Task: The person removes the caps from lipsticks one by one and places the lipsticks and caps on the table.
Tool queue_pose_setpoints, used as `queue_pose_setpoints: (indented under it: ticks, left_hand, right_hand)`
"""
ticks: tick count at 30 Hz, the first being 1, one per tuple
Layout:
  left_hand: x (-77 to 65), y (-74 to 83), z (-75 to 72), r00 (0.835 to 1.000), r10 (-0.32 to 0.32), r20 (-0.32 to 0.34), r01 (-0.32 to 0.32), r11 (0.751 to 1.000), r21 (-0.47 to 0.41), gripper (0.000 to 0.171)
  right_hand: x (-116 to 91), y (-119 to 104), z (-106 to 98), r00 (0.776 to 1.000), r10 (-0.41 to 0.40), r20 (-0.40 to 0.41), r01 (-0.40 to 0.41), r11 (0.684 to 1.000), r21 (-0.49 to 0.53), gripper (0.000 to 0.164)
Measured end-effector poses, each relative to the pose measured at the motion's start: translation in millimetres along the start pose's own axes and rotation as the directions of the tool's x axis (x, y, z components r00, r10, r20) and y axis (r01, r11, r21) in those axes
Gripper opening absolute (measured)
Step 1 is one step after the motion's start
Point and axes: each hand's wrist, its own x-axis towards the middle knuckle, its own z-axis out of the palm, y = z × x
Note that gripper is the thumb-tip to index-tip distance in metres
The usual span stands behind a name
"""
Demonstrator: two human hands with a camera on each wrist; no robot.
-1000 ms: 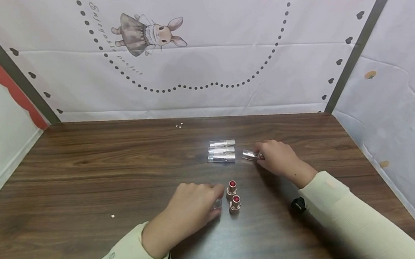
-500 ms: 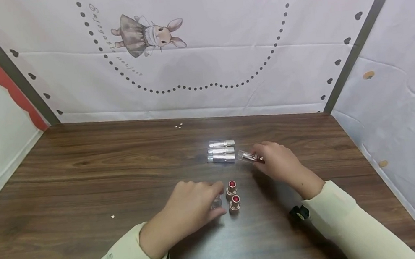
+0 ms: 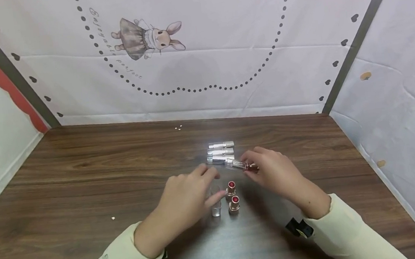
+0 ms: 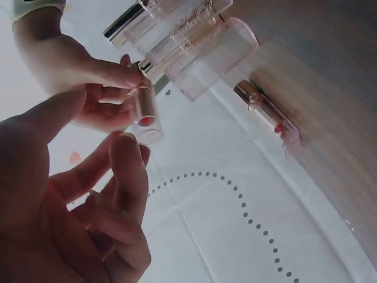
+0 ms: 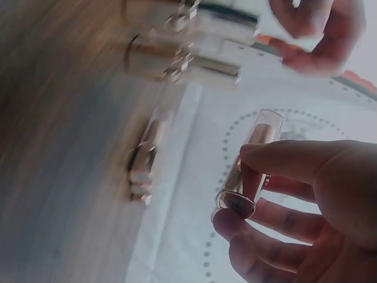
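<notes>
My right hand pinches a lipstick with a clear cap by its base, tilted close to the lying ones. In the right wrist view, thumb and fingers grip the metallic base below the clear cap. My left hand holds nothing, fingers bent loosely and thumb apart. Beside its thumb are clear caps, partly hidden. Two uncapped red lipsticks stand upright just right of them. In the left wrist view, the left fingertips come close to the held lipstick.
Three silvery capped lipsticks lie side by side farther back on the dark wooden table. Small white bits lie near the back edge, and another bit lies at left. Printed white cloth walls surround the table.
My right hand has moved left and nearer with the lipstick, now overlapping the lying row. My left hand has left the clear caps and moved away from the camera, toward the held lipstick.
</notes>
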Motion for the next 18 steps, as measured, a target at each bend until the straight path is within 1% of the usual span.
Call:
queue_pose_setpoints:
  ticks: [3, 6, 11, 18]
  left_hand:
    - [2.2, -1.5, -3.8, 0.999, -0.044, -0.023, 0.044, 0.999, 0.000, 0.042]
    - [3.7, -2.8, -5.5, 0.997, -0.065, -0.051, 0.065, 0.998, -0.008, 0.045]
    - [4.4, -3.5, -6.1, 0.997, -0.053, -0.064, 0.051, 0.998, -0.020, 0.049]
    - [4.2, -2.7, -5.6, 0.997, -0.003, -0.081, 0.000, 0.999, -0.034, 0.046]
  right_hand:
    - [-5, -6, -1, 0.999, -0.037, -0.016, 0.037, 0.999, 0.021, 0.025]
    - [-8, -12, -3, 0.996, -0.083, -0.038, 0.084, 0.996, 0.025, 0.027]
    - [-11, -20, -4, 0.988, -0.136, -0.068, 0.137, 0.990, 0.019, 0.028]
    - [-13, -28, -5, 0.986, -0.153, -0.069, 0.155, 0.987, 0.035, 0.030]
